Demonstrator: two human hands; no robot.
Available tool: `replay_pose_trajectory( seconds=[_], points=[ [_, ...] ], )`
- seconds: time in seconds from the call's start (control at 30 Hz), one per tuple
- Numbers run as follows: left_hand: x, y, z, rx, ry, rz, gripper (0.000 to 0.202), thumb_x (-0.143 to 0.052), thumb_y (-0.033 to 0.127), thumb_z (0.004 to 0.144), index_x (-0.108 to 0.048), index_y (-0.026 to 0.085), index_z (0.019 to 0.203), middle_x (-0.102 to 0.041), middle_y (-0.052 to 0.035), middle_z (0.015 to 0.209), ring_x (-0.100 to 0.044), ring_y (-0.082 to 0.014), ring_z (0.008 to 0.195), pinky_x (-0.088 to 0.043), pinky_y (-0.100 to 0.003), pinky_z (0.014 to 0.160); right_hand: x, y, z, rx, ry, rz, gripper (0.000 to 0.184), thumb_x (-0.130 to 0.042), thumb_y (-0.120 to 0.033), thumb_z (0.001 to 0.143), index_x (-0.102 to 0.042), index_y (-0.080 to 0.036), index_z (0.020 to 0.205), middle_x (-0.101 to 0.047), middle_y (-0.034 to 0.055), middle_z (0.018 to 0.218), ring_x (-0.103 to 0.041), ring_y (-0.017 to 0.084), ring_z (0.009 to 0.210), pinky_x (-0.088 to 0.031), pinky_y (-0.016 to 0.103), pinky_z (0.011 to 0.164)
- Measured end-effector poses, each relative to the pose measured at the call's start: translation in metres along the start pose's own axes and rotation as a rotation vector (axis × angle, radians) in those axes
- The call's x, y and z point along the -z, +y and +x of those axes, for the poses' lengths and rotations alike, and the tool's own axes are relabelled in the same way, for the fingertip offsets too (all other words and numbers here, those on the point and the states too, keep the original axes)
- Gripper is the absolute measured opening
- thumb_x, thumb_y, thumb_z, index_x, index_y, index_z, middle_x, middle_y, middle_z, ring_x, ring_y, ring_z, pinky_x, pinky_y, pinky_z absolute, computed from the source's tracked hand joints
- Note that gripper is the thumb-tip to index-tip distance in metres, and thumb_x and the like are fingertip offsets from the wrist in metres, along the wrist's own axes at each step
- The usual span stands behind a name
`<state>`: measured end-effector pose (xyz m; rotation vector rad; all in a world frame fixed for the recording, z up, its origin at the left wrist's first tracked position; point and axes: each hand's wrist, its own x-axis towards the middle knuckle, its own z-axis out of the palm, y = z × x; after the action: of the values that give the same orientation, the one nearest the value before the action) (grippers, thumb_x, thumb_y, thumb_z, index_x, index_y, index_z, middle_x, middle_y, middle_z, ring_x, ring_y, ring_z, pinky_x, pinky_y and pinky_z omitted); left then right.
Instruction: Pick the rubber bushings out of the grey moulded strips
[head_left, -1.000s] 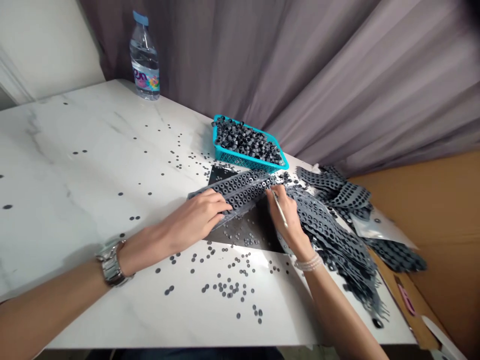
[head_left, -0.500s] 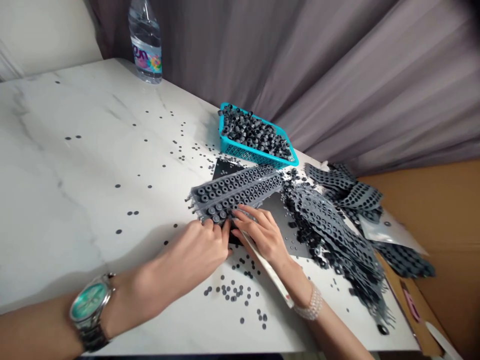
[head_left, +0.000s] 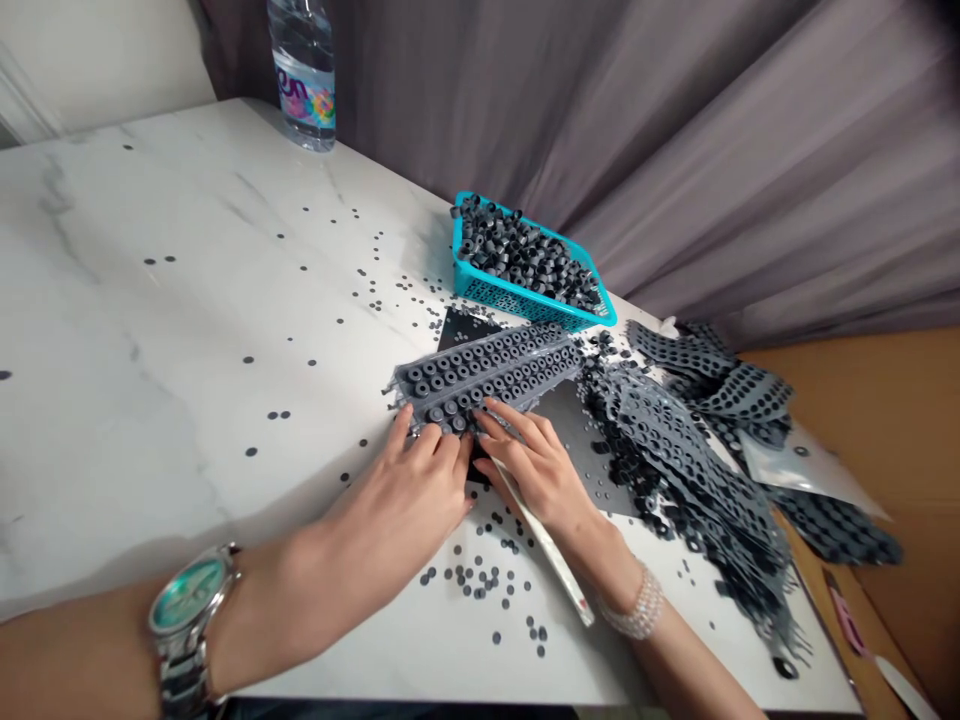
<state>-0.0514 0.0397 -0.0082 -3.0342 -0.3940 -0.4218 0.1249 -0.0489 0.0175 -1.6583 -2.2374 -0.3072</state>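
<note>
A grey rubber sheet studded with rows of small rings lies on a black mat on the white marble table. My left hand lies palm down, its fingers spread and pressing on the sheet's near edge. My right hand rests beside it with fingers stretched onto the same edge, while a thin white stick is held under the palm and juts back toward my wrist. A watch sits on my left wrist and a bead bracelet on my right.
A turquoise basket full of loose grey rings stands behind the sheet. A heap of punched grey strips lies to the right. Small black discs are scattered over the table. A water bottle stands at the back, by a grey curtain.
Both hands have come back from the middle of the ring sheet to its near edge. My right hand has gone from pinching the stick upright to lying flat with the stick under it.
</note>
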Motion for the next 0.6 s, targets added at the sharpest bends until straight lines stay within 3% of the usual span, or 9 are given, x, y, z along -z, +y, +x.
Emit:
replay_pose_trajectory(
  seconds=[0.6],
  points=[
    [0.0049, 0.0011, 0.0027, -0.029, -0.043, 0.072, 0.036, -0.048, 0.039, 0.093, -0.066, 0.014, 0.112, -0.065, -0.0115, 0.098, -0.054, -0.0261, 0.091, -0.031, -0.057, 0.106, 0.0023, 0.0046, 0.003, 0.075, -0.058, -0.044, 0.011, -0.052, -0.015, 0.094, -0.055, -0.016, 0.105, -0.068, 0.0158, 0.121, -0.053, 0.026, 0.129, -0.051, 0.041, 0.094]
  ],
)
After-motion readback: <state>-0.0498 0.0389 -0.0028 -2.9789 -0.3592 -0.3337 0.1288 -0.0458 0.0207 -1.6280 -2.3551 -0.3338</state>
